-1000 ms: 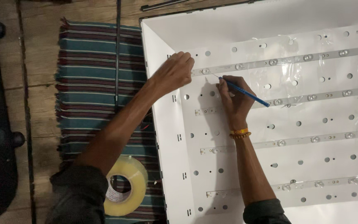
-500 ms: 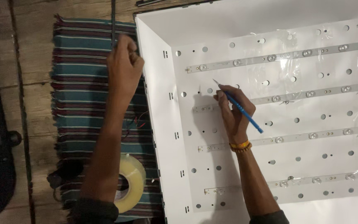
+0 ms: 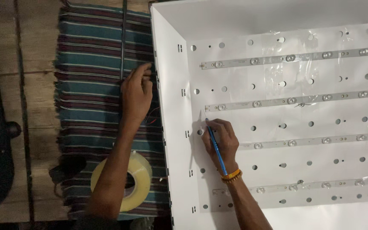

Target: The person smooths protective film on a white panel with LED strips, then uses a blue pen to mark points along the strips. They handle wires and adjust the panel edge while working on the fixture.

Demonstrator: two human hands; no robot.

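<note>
Left hand (image 3: 136, 94) shifted lower on striped cloth (image 3: 90, 64), fingers pinching thin dark rod (image 3: 123, 38). Right hand (image 3: 220, 140) closed around one blue pen (image 3: 216, 149) on white panel (image 3: 171, 106); four LED strips (image 3: 286, 58). One tape roll (image 3: 139, 179) at 7 o'clock.

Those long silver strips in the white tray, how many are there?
4 strips, all running sideways across the white panel: top, second, third by the right hand, and bottom. Their right ends leave the picture.

Beside the white panel (image 3: 277, 127), the striped cloth (image 3: 90, 55) is open above the tape roll (image 3: 139, 181); a dark rod (image 3: 123, 38) crosses its top.
</note>
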